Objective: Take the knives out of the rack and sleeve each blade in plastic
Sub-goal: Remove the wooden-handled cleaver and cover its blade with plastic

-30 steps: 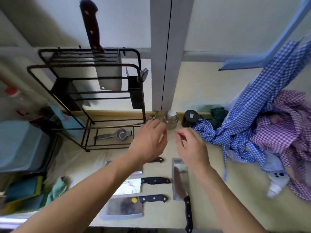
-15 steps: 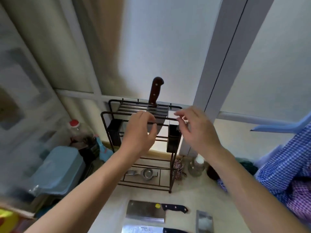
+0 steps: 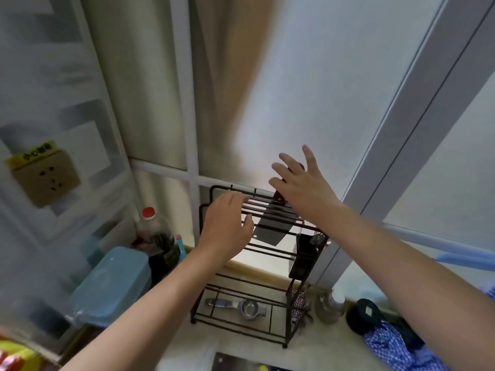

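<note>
A black wire rack (image 3: 292,333) stands on the counter against the window. One cleaver (image 3: 270,228) hangs in its top slots, blade down, with a dark red-brown handle sticking up. My right hand (image 3: 300,183) is spread open right in front of that handle and hides most of it. My left hand (image 3: 227,223) hovers with curled fingers over the rack's top left bars, holding nothing. The top edge of another cleaver (image 3: 235,364) lies on the counter at the bottom of the view.
A metal strainer (image 3: 241,307) lies on the rack's bottom shelf, a black cup (image 3: 308,247) hangs on its right side. A red-capped bottle (image 3: 152,231) and blue plastic box (image 3: 112,285) stand left. A glass jar (image 3: 329,306), black lid (image 3: 361,314) and blue checked cloth (image 3: 393,349) lie right.
My view has tilted upward. Both hands rose from the counter to the rack's top; the right hand has opened wide at the cleaver's handle.
</note>
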